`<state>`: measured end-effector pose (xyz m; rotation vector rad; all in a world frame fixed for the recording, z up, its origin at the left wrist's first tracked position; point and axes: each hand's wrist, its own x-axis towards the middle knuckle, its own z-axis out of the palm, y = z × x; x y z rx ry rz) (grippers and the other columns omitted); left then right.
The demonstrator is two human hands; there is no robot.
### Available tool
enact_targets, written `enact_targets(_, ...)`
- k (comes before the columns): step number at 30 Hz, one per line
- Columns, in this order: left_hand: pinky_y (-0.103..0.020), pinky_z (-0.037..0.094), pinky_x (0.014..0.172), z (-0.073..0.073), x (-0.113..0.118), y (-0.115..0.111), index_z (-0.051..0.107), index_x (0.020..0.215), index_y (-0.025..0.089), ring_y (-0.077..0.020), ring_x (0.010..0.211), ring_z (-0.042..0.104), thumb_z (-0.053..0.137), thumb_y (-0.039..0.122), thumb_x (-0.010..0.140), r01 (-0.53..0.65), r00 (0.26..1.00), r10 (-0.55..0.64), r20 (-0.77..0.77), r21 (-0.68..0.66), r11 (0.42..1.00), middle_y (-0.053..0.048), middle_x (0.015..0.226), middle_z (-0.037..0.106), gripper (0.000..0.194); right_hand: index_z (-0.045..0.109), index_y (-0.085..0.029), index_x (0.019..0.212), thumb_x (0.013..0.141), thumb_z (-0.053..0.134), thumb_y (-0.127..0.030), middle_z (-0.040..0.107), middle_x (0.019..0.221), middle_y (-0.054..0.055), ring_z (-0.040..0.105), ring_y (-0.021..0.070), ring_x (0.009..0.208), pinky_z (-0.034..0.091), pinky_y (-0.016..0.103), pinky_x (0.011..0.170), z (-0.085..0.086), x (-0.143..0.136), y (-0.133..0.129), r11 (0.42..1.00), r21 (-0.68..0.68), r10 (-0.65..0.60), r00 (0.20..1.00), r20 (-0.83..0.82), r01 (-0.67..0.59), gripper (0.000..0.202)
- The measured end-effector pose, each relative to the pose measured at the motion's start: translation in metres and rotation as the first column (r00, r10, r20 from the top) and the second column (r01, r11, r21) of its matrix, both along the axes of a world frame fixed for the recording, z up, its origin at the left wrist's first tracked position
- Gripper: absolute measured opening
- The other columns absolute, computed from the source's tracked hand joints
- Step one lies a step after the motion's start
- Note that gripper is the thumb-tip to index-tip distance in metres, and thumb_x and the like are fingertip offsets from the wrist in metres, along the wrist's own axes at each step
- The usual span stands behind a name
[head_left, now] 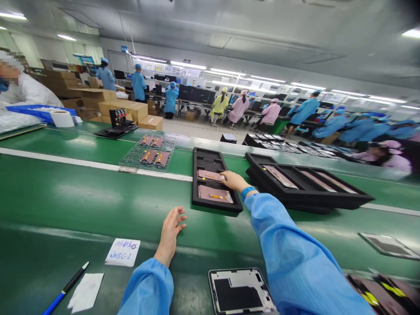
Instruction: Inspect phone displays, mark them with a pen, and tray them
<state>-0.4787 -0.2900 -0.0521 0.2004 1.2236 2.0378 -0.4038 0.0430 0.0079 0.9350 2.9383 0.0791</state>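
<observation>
My right hand (234,180) reaches into a black foam tray (216,207), fingers closed on the end of a flat pink battery (209,175) with a yellow-orange strip. Another pink battery (210,192) lies in the tray's near compartment, and the far compartment holds none. My left hand (169,229) hovers over the green work surface (82,197), open and holding nothing, its fingers loosely curved. Between my forearms, near the front, lies a flat panel (239,291) with a dark rim and black and silver inside.
Stacked foam trays (315,199) with pink pieces stand at right. A clear plastic tray (133,157) holds several more. Paper notes (123,252), a pen (67,286), a black fixture (117,124) and another panel (389,245) lie around. Co-workers (221,105) occupy the background.
</observation>
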Motion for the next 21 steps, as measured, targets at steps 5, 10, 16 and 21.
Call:
enact_targets(5, -0.028, 0.048, 0.072, 0.003, -0.004, 0.000, 0.066, 0.101, 0.019, -0.0206, 0.094, 0.062, 0.070, 0.063, 0.069, 0.018, 1.000, -0.018, 0.016, 0.018, 1.000, -0.010, 0.112, 0.063, 0.054, 0.063, -0.017, 0.113, 0.093, 0.058, -0.038, 0.067, 0.109, 0.007, 0.065, 0.0188, 0.094, 0.053, 0.040, 0.086, 0.069, 0.051, -0.024, 0.996, -0.093, 0.002, 0.994, 0.111, 0.009, 0.029)
enact_targets(10, -0.028, 0.048, 0.071, 0.010, -0.009, -0.002, 0.067, 0.100, 0.019, -0.0199, 0.093, 0.062, 0.070, 0.064, 0.068, 0.032, 0.999, -0.032, 0.021, 0.038, 0.999, -0.009, 0.110, 0.063, 0.055, 0.067, -0.021, 0.118, 0.085, 0.063, -0.037, 0.074, 0.103, 0.006, 0.069, 0.0229, 0.091, 0.051, 0.027, 0.077, 0.156, 0.116, -0.078, 0.997, -0.073, 0.011, 0.996, 0.084, -0.005, 0.036)
enact_targets(16, -0.027, 0.047, 0.068, 0.011, -0.012, -0.003, 0.066, 0.098, 0.020, -0.0173, 0.088, 0.063, 0.068, 0.059, 0.072, 0.041, 0.999, -0.042, 0.028, 0.062, 0.997, -0.007, 0.106, 0.064, 0.047, 0.062, -0.024, 0.126, 0.086, 0.063, -0.041, 0.072, 0.110, 0.005, 0.069, 0.0244, 0.093, 0.052, 0.032, 0.079, 0.246, 0.191, -0.173, 1.000, -0.022, 0.012, 0.998, 0.065, -0.010, 0.043)
enact_targets(21, -0.027, 0.047, 0.068, 0.015, -0.012, -0.002, 0.065, 0.095, 0.020, -0.0161, 0.083, 0.064, 0.062, 0.053, 0.079, 0.052, 0.998, -0.054, 0.019, 0.055, 0.997, -0.006, 0.099, 0.065, 0.037, 0.066, -0.029, 0.119, 0.082, 0.065, -0.054, 0.072, 0.109, 0.003, 0.069, 0.0191, 0.092, 0.054, 0.034, 0.081, 0.289, 0.260, -0.257, 0.988, -0.147, 0.041, 0.999, 0.028, -0.037, 0.045)
